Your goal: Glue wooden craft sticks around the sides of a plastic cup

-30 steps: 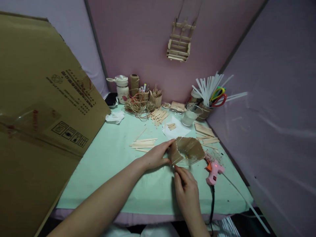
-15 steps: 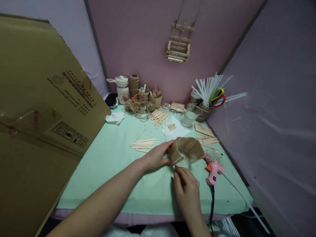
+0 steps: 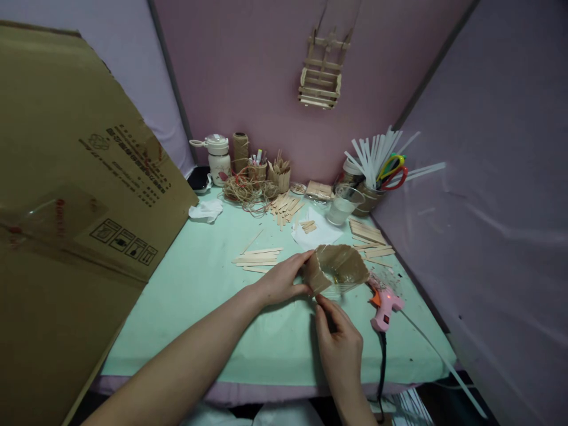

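My left hand (image 3: 284,279) grips the left side of a brown, open-topped container (image 3: 348,261), its thumb low and its fingers behind the wall. The container has angled walls that look built from flat wooden craft sticks, and a clear, shiny part shows at its front and inside. Below its near left corner is my right hand (image 3: 341,338), fingers curled in and the index fingertip up against the lower edge. Whatever lies between those fingers is hidden. A pink hot glue gun (image 3: 387,305) with a lit light rests right of the container.
Craft sticks (image 3: 257,258) lie left of the container. Behind it are a paper sheet (image 3: 316,231), a clear plastic cup (image 3: 341,207) and a pot of glue sticks and scissors (image 3: 370,195). Tangled twine (image 3: 248,192) sits further back. A large cardboard box (image 3: 89,236) stands left.
My right hand has shifted very slightly, its fingertip staying at the container's lower corner. The left hand keeps its hold. The view has moved a little.
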The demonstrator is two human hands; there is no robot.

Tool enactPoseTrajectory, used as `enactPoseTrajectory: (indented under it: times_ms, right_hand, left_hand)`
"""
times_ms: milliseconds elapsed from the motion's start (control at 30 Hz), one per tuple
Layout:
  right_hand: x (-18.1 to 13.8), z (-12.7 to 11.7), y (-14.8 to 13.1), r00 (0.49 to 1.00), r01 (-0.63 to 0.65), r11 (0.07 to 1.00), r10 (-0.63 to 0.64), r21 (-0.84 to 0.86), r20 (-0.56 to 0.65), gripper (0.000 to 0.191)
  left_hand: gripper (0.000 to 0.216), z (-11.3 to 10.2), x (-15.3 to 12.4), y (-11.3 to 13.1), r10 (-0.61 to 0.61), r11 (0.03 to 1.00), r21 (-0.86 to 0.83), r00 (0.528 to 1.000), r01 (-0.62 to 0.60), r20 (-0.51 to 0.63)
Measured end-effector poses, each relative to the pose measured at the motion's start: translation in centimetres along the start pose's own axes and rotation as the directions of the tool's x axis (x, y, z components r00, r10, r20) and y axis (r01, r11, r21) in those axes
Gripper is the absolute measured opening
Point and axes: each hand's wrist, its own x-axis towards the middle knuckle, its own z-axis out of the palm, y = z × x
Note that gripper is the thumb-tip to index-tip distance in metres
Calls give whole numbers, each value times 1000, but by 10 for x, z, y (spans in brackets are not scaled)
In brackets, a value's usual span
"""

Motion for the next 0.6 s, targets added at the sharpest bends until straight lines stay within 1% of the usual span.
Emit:
enactPoseTrajectory:
  times_ms: [133, 600]
  right_hand:
    - [-3, 0, 1, 1000, -20, 1000, 21, -10, 14, 26]
    - [-1, -1, 2, 999, -24, 1000, 24, 15, 33, 27]
  left_hand:
    - [89, 0, -1, 1, 0, 1000, 9, 1000, 0, -1]
    - [85, 1, 1, 3, -7, 1000, 13, 1000, 7, -14]
